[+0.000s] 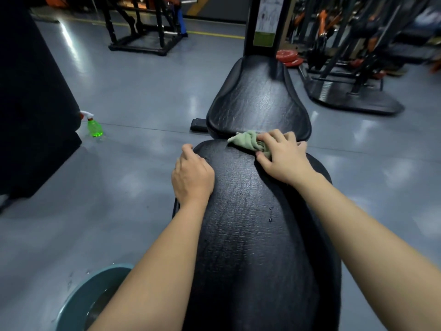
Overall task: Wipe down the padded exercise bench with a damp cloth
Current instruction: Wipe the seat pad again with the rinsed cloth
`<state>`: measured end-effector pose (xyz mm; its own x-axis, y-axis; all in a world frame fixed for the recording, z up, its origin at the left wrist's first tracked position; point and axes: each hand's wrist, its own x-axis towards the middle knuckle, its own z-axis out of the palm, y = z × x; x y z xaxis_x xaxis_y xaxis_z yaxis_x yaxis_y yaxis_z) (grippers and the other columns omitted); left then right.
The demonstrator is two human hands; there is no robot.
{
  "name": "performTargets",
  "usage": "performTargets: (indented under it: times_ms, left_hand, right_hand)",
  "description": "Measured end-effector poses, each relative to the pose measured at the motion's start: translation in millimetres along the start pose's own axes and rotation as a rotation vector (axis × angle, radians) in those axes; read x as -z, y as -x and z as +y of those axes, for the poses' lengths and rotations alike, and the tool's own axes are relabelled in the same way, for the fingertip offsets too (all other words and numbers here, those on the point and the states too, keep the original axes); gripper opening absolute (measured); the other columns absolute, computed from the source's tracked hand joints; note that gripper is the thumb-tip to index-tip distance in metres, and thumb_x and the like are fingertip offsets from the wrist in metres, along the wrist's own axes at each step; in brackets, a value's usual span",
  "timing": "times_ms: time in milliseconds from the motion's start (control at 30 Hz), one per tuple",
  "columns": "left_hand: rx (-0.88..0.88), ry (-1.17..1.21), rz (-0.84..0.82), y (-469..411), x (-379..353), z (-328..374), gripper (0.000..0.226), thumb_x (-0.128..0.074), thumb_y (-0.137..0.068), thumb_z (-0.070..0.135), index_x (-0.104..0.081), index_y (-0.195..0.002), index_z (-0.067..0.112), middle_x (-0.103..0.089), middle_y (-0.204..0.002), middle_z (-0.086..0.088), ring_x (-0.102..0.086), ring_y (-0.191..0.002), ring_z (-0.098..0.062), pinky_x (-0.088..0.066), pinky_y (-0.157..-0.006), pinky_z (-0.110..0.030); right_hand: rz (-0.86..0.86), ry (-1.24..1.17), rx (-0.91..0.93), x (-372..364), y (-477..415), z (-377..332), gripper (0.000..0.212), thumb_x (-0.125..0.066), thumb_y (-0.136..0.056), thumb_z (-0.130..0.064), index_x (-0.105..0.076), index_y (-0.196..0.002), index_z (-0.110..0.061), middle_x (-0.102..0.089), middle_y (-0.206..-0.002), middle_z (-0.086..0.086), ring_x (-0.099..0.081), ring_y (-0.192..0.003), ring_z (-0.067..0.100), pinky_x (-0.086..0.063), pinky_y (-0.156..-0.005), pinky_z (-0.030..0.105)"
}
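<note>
The right hand (284, 156) had its fingers curled down over a bunched green cloth (248, 142), clamping it against the black padding, with the thumb tucked along the cloth's near side. The cloth lay crosswise, its loose pointed corner trailing off to the left. It sat at the far end of the nearer pad, right at the gap before the second pad (257, 101). The left hand (192, 174) was set on the left edge of the bench (250, 223), a little nearer than the right, fingers bent over the rim and holding it. The bench ran lengthwise straight away from the person, ending at a black upright post, and its cracked surface shone with a few drops of wet. On the grey floor to the left stood a green spray bottle (94, 125) beside a dark block. A teal basin (81, 299) lay close by under the left forearm. Red weight plates (288, 57) lay beyond the bench's far end.
</note>
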<state>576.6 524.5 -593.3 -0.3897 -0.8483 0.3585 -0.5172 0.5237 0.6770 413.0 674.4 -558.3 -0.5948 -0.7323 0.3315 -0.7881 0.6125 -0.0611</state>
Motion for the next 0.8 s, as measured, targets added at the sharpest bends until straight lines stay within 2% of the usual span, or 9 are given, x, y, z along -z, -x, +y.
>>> performTargets:
  times_ms: [133, 200, 300, 433, 567, 633, 667, 733, 800]
  left_hand:
    - [0.025, -0.008, 0.002, 0, -2, -1, 0.028, -0.040, -0.099, 0.017, -0.045, -0.126, 0.012, -0.066, -0.113, -0.016, -0.060, -0.105, -0.040, -0.041, -0.074, -0.045]
    - [0.034, -0.027, -0.003, 0, -3, 0, 0.028, -0.039, -0.099, 0.018, -0.043, -0.126, 0.012, -0.065, -0.116, -0.015, -0.059, -0.108, -0.039, -0.039, -0.071, -0.044]
    - [0.046, -0.007, 0.015, 1, -5, 0, 0.027, -0.040, -0.098, 0.015, -0.043, -0.124, 0.010, -0.065, -0.113, -0.018, -0.060, -0.106, -0.041, -0.045, -0.072, -0.049]
    - [0.026, 0.041, 0.067, -1, -10, -4, 0.031, -0.041, -0.096, 0.013, -0.044, -0.127, 0.008, -0.065, -0.109, -0.023, -0.061, -0.099, -0.045, -0.046, -0.074, -0.051]
    - [0.106, 0.116, 0.108, -1, -10, -3, 0.038, -0.039, -0.095, 0.008, -0.041, -0.133, 0.008, -0.057, -0.126, -0.020, -0.059, -0.104, -0.045, -0.040, -0.074, -0.046]
    - [0.123, 0.101, 0.168, -2, -10, -4, 0.046, -0.036, -0.090, 0.005, -0.040, -0.136, 0.002, -0.052, -0.128, -0.022, -0.054, -0.109, -0.044, -0.041, -0.084, -0.048]
    - [0.111, 0.069, 0.196, -2, -11, -5, 0.051, -0.033, -0.086, 0.006, -0.041, -0.136, -0.002, -0.050, -0.127, -0.023, -0.050, -0.109, -0.044, -0.038, -0.090, -0.045]
    - [0.070, -0.010, 0.241, -3, -13, -8, 0.056, -0.033, -0.077, 0.008, -0.046, -0.130, -0.006, -0.050, -0.120, -0.026, -0.046, -0.103, -0.044, -0.031, -0.093, -0.041]
    - [0.031, -0.067, 0.269, -4, -14, -9, 0.051, -0.036, -0.076, 0.006, -0.050, -0.124, -0.004, -0.052, -0.114, -0.026, -0.047, -0.098, -0.044, -0.029, -0.087, -0.041]
  right_hand:
    - [0.040, -0.096, 0.059, -9, -22, -15, 0.039, -0.054, -0.092, -0.051, -0.058, -0.124, -0.028, -0.058, -0.116, 0.001, -0.050, -0.104, 0.036, -0.044, -0.086, 0.048]
    - [0.012, -0.137, 0.117, -13, -40, -28, 0.047, -0.047, -0.090, -0.057, -0.060, -0.119, -0.023, -0.060, -0.108, 0.006, -0.052, -0.101, 0.036, -0.049, -0.086, 0.050]
    - [-0.051, -0.120, 0.203, -19, -64, -60, 0.044, -0.048, -0.093, -0.052, -0.061, -0.116, -0.017, -0.061, -0.105, 0.009, -0.052, -0.103, 0.035, -0.050, -0.086, 0.049]
    - [-0.167, -0.081, 0.299, -19, -86, -105, 0.039, -0.042, -0.099, -0.051, -0.064, -0.116, -0.024, -0.064, -0.118, 0.004, -0.049, -0.111, 0.030, -0.048, -0.090, 0.043]
    - [-0.322, -0.002, 0.393, -20, -100, -143, 0.046, -0.031, -0.100, -0.056, -0.070, -0.105, -0.031, -0.069, -0.111, 0.002, -0.054, -0.112, 0.027, -0.041, -0.080, 0.037]
    - [-0.401, 0.024, 0.420, -18, -105, -158, 0.049, -0.030, -0.098, -0.057, -0.072, -0.110, -0.034, -0.070, -0.113, 0.003, -0.059, -0.111, 0.027, -0.045, -0.082, 0.036]
    - [-0.431, 0.021, 0.422, -18, -107, -161, 0.050, -0.030, -0.098, -0.058, -0.072, -0.110, -0.035, -0.071, -0.114, 0.001, -0.061, -0.110, 0.026, -0.046, -0.084, 0.036]
    - [-0.429, -0.014, 0.418, -20, -105, -160, 0.049, -0.028, -0.097, -0.059, -0.071, -0.101, -0.036, -0.072, -0.110, -0.004, -0.060, -0.106, 0.023, -0.045, -0.084, 0.036]
    - [-0.344, -0.077, 0.388, -25, -97, -152, 0.046, -0.030, -0.097, -0.058, -0.068, -0.090, -0.033, -0.070, -0.098, -0.007, -0.055, -0.105, 0.020, -0.040, -0.083, 0.038]
